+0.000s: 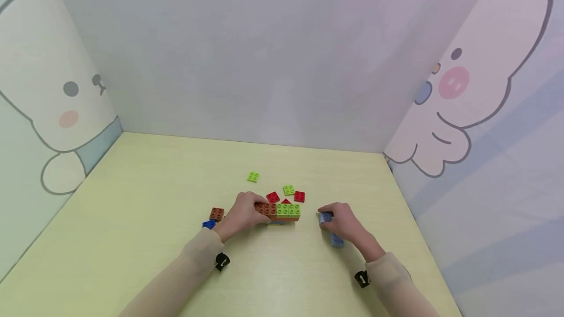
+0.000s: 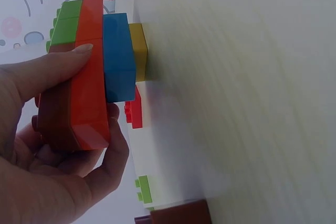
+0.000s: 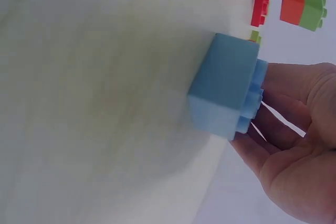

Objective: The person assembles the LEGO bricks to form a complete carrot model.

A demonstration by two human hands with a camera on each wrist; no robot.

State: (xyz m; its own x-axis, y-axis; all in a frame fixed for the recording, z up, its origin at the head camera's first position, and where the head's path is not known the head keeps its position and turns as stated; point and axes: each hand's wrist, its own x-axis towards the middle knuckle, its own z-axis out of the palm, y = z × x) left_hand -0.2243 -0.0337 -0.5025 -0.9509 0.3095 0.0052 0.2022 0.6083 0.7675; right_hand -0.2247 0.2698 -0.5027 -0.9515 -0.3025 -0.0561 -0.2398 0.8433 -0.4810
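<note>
Here's the left grip pinching the multicoloured stack at its brown end, opened only stack-wide — probably for steadiness, green end uncovered — around mid-worktop; rightward, the right grip curls round a light-blue brick.

I read the stack as brown toward nine o'clock and lime green toward three on top, over orange-red, blue and yellow layers, with pale blue on the brick at its three o'clock. Around it my feed gives a red tile at two, a lime tile at eleven, and a brown block and deep blue block at nine. The table comes through pale yellow with streaky grain, the sleeves cream, and the white cartoon animal at two is pink-cheeked and outlined in grey.
</note>
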